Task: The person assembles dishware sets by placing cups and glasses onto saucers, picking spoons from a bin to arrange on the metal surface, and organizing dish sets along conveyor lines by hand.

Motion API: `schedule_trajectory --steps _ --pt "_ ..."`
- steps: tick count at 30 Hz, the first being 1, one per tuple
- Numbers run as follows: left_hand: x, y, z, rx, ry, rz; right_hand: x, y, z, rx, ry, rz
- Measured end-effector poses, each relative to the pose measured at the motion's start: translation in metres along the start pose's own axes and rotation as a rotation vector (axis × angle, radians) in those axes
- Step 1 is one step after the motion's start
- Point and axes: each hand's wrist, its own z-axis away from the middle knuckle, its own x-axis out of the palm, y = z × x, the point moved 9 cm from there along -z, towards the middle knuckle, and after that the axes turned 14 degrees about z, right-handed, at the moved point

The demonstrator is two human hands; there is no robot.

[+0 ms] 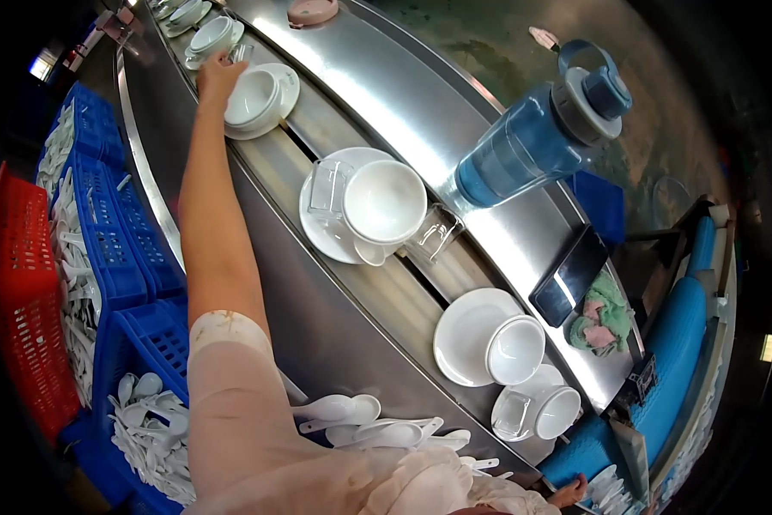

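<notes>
My left hand (217, 79) reaches far up the conveyor, its fingers closed on a small clear glass (242, 54). Just below it, a white bowl (252, 98) sits on a saucer, and another bowl (211, 36) stands beyond the glass. At the bottom edge, my right hand (568, 492) shows only in part, with its fingers curled; what they hold, if anything, is hidden. White spoons (607, 491) lie close to it. Mid-belt, a white bowl (386, 202) and a glass (328, 187) rest on a plate, with another glass (437, 233) beside them.
Blue baskets (150, 339) of white spoons and a red basket (27, 300) line the left. Loose spoons (386, 429) lie on the near ledge. A blue water bottle (523, 142), a phone (570, 275) and a cloth (605, 316) occupy the far ledge. More plates (467, 339) and bowls stand on the belt.
</notes>
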Motion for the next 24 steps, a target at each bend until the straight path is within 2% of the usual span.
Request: schedule_trajectory --steps 4,5,7,8,9,10,12,13,14,15,16,18,20,22,23,24 --pt "-0.004 -0.025 -0.017 0.140 -0.054 0.009 0.015 0.019 -0.005 0.003 -0.001 -0.001" --pt "0.004 -0.012 -0.002 -0.110 -0.314 0.028 0.022 0.030 -0.009 -0.002 -0.006 -0.013" --pt "-0.004 -0.014 0.011 -0.167 -0.305 0.071 0.052 0.067 -0.027 -0.057 -0.044 -0.090" --pt "0.001 -0.016 0.013 -0.187 -0.313 0.096 -0.014 -0.035 0.005 -0.040 -0.015 -0.018" --pt "0.010 -0.046 -0.019 0.081 -0.417 -0.019 -0.012 -0.034 0.006 0.073 -0.008 -0.058" --pt "0.019 -0.074 -0.045 0.363 -0.477 -0.124 -0.009 -0.034 0.005 0.066 0.000 -0.024" --pt "0.016 -0.134 -0.068 0.193 -0.657 -0.194 0.001 -0.038 0.009 0.198 -0.056 -0.176" --pt "0.016 -0.124 -0.074 0.215 -0.647 -0.227 -0.010 -0.061 0.012 0.219 -0.108 -0.265" --pt "0.001 -0.110 -0.071 0.232 -0.593 -0.223 -0.007 -0.058 0.020 0.330 -0.144 -0.437" --pt "-0.011 -0.097 -0.071 0.244 -0.539 -0.221 -0.018 -0.057 0.017 0.215 0.037 -0.280" --pt "-0.024 -0.079 -0.067 0.253 -0.478 -0.236 -0.015 -0.046 0.017 0.105 0.193 -0.250" --pt "-0.048 -0.035 -0.036 0.243 -0.450 -0.279 -0.043 -0.058 0.019 0.078 0.319 -0.303" --pt "-0.043 0.014 0.021 0.314 -0.658 -0.197 -0.071 -0.062 0.029 0.122 0.401 -0.449" --pt "-0.037 0.078 0.113 0.380 -0.919 -0.058 -0.097 -0.028 0.030 0.336 0.519 -0.386" --pt "-0.040 0.110 0.166 0.368 -0.972 -0.112 -0.112 -0.007 0.027 0.373 0.625 -0.389" --pt "-0.037 0.143 0.222 0.338 -1.012 -0.175 -0.096 0.039 0.014 0.508 0.617 -0.358"
